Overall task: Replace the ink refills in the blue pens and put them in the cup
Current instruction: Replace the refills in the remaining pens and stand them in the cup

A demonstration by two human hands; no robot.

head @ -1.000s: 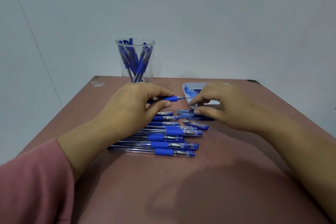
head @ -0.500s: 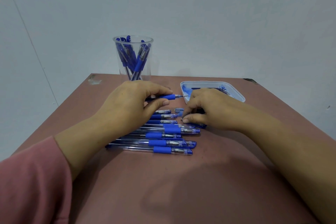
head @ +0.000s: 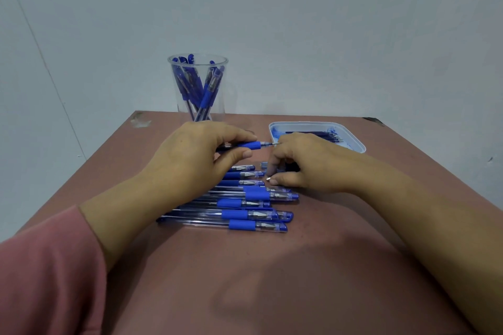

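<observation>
**Blue pen clasped level in the left hand**

Held just above the table in the left hand: one blue pen, uncapped, lying level with the blue grip sleeve and bare metal point turned rightward. Wrapped from above by curled fingers and propped from below by the thumb, with most of the barrel hidden inside the palm. Reaches with its point to the knuckles of the right hand; touching or just apart, cannot tell.

Hunched low over the table, that right hand, with fingers curled under and thumb and forefinger pinching a small silver-tipped piece. Mostly covered, so cannot tell what kind of part.

Laid side by side beneath and in front of both hands: a row of capped pens, with clear barrels, blue grips and caps to the right.

Standing upright at the far edge, behind the left hand: a clear cup holding several finished pens, leaning at angles inside.

Set at the far right, behind the right hand: a white tray, smeared with blue ink, with thin refills lying inside.

At the near left, a pink sleeve over the left forearm.
</observation>
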